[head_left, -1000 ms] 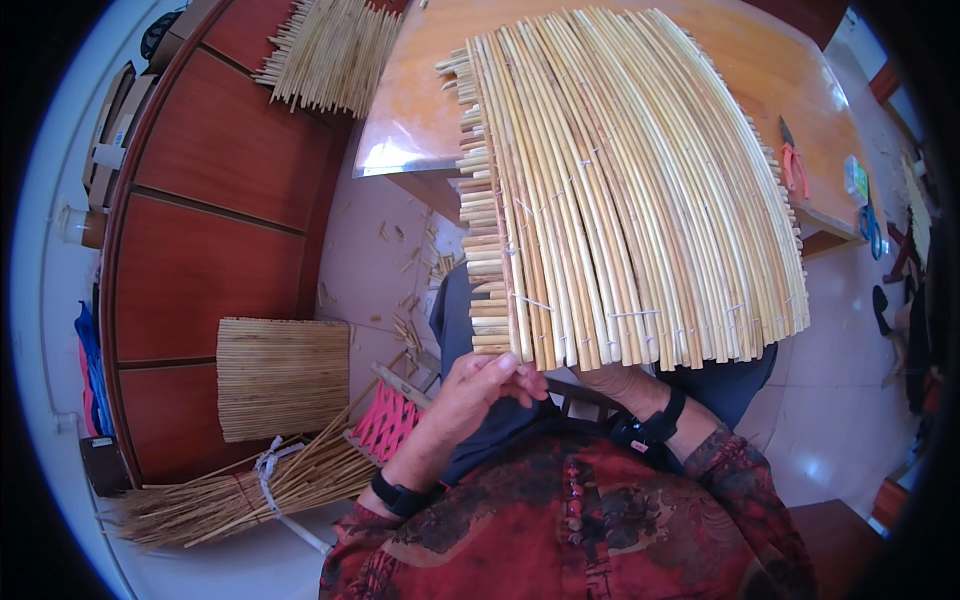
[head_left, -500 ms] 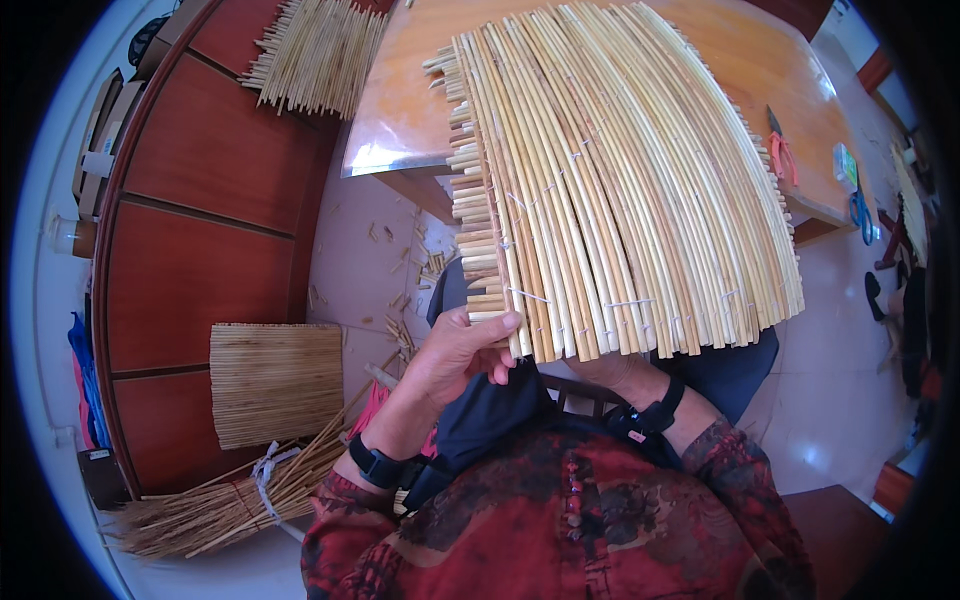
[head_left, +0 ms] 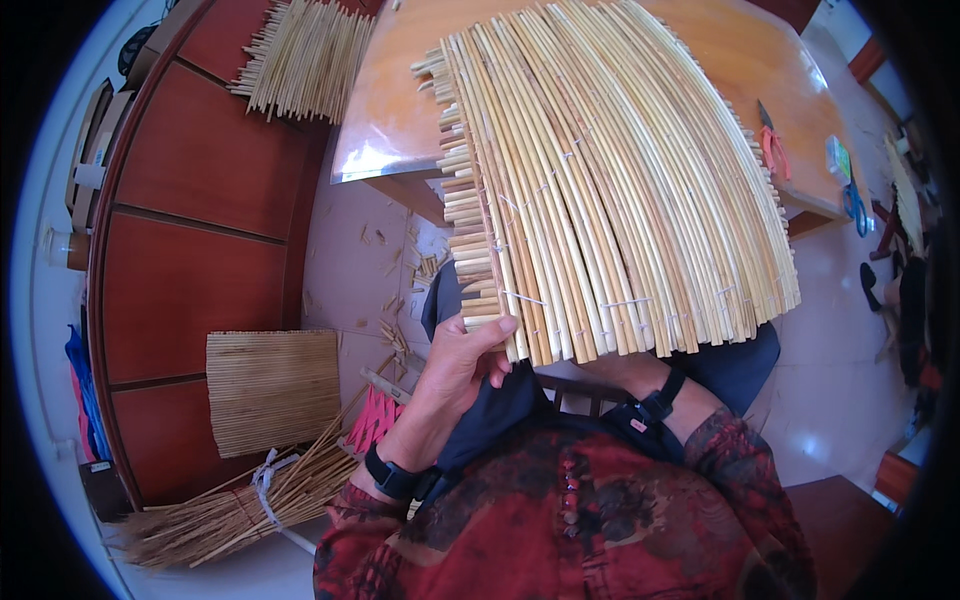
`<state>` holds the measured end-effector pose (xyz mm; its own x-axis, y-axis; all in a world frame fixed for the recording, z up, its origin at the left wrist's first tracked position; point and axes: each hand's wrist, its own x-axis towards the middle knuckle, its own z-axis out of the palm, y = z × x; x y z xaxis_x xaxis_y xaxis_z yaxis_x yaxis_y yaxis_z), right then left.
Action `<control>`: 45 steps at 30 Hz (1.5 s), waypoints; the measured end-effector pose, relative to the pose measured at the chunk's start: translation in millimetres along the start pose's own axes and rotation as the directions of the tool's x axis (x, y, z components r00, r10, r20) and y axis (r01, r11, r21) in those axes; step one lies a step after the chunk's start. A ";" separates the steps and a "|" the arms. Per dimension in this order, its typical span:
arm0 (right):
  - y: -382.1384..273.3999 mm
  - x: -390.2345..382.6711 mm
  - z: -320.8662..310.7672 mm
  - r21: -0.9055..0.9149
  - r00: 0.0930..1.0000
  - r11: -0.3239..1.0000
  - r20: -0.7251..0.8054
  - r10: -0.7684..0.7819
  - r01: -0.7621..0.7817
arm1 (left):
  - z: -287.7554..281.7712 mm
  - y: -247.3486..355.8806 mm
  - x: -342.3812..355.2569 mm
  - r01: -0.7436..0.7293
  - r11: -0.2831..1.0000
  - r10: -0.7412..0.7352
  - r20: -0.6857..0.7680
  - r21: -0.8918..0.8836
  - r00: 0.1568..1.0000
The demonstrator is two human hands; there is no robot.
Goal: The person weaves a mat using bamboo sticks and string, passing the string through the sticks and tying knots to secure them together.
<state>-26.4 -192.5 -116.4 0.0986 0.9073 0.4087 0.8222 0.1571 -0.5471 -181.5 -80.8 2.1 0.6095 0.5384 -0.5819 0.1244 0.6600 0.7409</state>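
Observation:
A large mat of pale straw stalks [head_left: 620,190], tied with thin white thread, slants over my lap and the table edge. At its near left corner, my left hand [head_left: 470,352] is closed on the end stalks, thumb on top and fingers curled beneath. My right hand [head_left: 625,371] reaches under the mat's near edge; its fingers are hidden there. Along the mat's left side, cut ends of a second layer of stalks stick out.
An orange-brown table [head_left: 395,100] bears pliers with red handles [head_left: 773,150], a small clear box [head_left: 838,160] and blue-handled scissors [head_left: 855,208]. Leftward are a finished-looking mat [head_left: 272,392], a tied straw bundle [head_left: 250,505], floor offcuts [head_left: 395,335] and red cabinets [head_left: 195,290].
The mat has shifted very slightly left in the view, as have the surroundings. My left hand keeps its hold on the corner, and my right hand is still beneath.

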 end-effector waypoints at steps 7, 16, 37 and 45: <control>-10.3 2.4 -2.4 -0.158 0.994 0.986 -0.108 0.034 -0.051 | -3.2 7.2 0.1 0.009 1.000 -0.009 0.005 -0.012 1.000; -32.2 1.1 22.9 0.869 0.815 0.277 0.213 0.539 -0.410 | 6.7 13.3 -5.4 -0.016 0.999 0.017 0.011 -0.046 1.000; -0.9 2.3 23.8 -0.035 0.989 0.995 -0.110 -0.099 0.096 | 4.9 -6.5 2.8 -0.018 1.000 0.019 -0.099 0.014 0.995; -5.0 8.4 10.8 0.241 1.000 0.970 0.014 0.028 -0.031 | -6.4 4.6 7.0 -0.009 0.996 0.003 0.068 0.086 0.998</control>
<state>-35.7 -181.5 -118.2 0.1144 0.9166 0.3830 0.6592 0.2184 -0.7195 -181.7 -70.6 -0.7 0.6619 0.5034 -0.5554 0.1856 0.6078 0.7721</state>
